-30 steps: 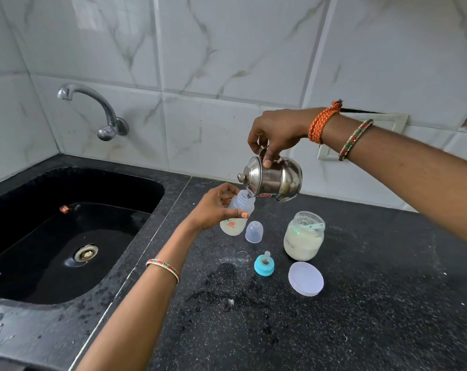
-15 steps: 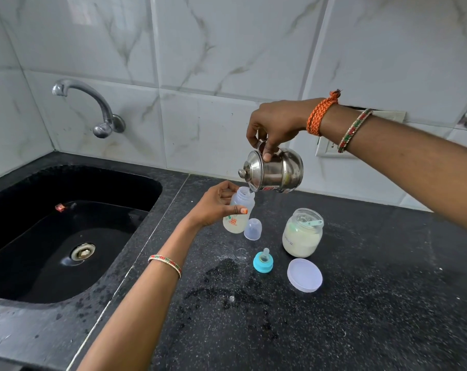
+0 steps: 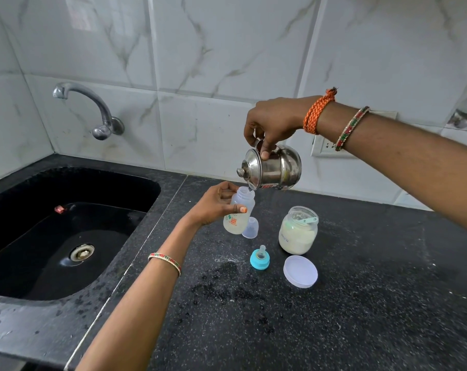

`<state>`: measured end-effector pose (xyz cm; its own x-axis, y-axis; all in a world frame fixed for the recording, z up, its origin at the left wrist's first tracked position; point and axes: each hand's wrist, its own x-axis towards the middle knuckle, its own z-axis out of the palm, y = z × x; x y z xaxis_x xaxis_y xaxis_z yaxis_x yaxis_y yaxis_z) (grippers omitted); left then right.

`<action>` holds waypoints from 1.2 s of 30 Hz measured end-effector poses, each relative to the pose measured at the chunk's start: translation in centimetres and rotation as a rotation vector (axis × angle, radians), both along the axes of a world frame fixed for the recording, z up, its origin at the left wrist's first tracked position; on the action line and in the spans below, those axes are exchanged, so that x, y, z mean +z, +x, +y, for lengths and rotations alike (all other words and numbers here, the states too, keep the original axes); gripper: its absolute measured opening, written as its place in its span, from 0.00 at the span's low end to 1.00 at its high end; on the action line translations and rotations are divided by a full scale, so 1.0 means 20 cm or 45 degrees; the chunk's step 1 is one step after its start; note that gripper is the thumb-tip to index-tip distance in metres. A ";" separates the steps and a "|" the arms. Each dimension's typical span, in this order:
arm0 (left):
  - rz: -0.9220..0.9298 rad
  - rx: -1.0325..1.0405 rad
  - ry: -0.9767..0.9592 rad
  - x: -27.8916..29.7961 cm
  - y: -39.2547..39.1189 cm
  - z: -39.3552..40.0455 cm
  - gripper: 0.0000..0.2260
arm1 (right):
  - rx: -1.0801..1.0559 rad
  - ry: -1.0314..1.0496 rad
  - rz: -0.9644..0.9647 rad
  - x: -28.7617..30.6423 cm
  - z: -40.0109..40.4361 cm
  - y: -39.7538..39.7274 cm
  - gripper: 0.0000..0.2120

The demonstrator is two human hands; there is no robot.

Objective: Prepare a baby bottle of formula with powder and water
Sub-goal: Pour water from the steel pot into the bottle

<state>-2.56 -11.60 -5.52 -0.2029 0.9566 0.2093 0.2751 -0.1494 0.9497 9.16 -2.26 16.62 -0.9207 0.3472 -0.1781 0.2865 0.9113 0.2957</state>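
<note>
My left hand (image 3: 213, 203) grips a small translucent baby bottle (image 3: 239, 211), lifted off the black counter and tilted slightly, with whitish liquid in its lower part. My right hand (image 3: 273, 124) holds a lidded steel jug (image 3: 271, 170) from above, tipped far to the left with its spout at the bottle's open mouth. On the counter stand an open jar of formula powder (image 3: 298, 231) with a scoop inside, the jar's white lid (image 3: 300, 271), a teal collar with the teat (image 3: 259, 258), and the bottle's clear cap (image 3: 251, 227).
A black sink (image 3: 66, 231) fills the left side, with a steel tap (image 3: 93, 111) on the tiled wall above it. Spilled water darkens the counter (image 3: 361, 303) in front of the teat. A wall socket (image 3: 323, 145) sits behind my right forearm.
The jug has stayed tipped over the bottle's mouth throughout. Both hands hold nearly the same pose; the camera view has shifted slightly.
</note>
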 end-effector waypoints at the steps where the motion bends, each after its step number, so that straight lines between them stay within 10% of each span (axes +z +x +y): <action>1: -0.001 -0.002 0.003 0.00 0.00 0.00 0.14 | 0.000 0.008 0.003 0.00 0.00 0.00 0.16; 36: 0.063 0.021 -0.025 -0.07 0.06 0.11 0.15 | 0.196 0.297 0.022 -0.02 0.00 0.10 0.16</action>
<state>-1.29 -9.48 -6.84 -0.2084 0.9572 0.2007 0.3244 -0.1259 0.9375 11.12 -2.18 16.26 -0.9680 0.2328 -0.0934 0.1568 0.8522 0.4991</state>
